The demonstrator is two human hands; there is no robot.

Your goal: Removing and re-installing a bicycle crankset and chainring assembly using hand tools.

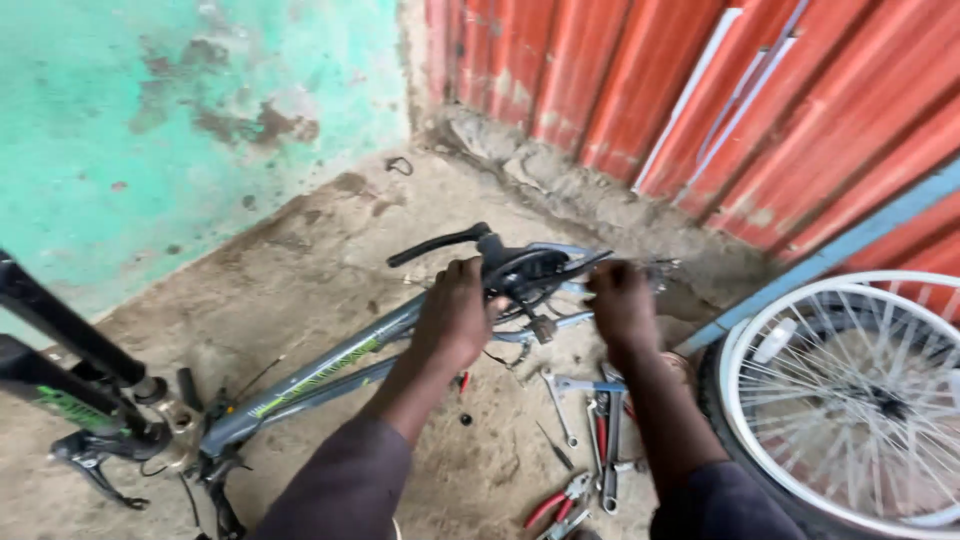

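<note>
— Bicycle frame [330,372], grey with green lettering, lies upside down across the dirt floor [300,270], is that right?

— It looks so. Its long tubes run from lower left up toward the middle, and the handlebar [520,270] end sits at the centre, between the two hands.

— What is the left hand [455,315] doing?

— It rests on the frame's tube just below the handlebar, back of the hand toward the camera, fingers curled down over the tube. Whether they close fully around it I cannot tell.

— And the right hand [622,305]?

— It is at the far end of the handlebar, near the brake lever [590,262]. That hand is blurred, with fingers bent inward on something there; what they pinch, I cannot make out.

— What sticks up by the left hand?

— A black handlebar grip [437,244], pointing left, just above the knuckles.

— What else is around?

— Spanners [608,440] lie on the ground just below the right forearm, and red-handled pliers [560,500] lie nearer the bottom edge. A bicycle wheel [850,400] with a white rim and black tyre stands at the right. At lower left are the crank and pedal [95,465]. Behind, a green painted wall [150,110] meets a red corrugated metal sheet [700,90].
</note>
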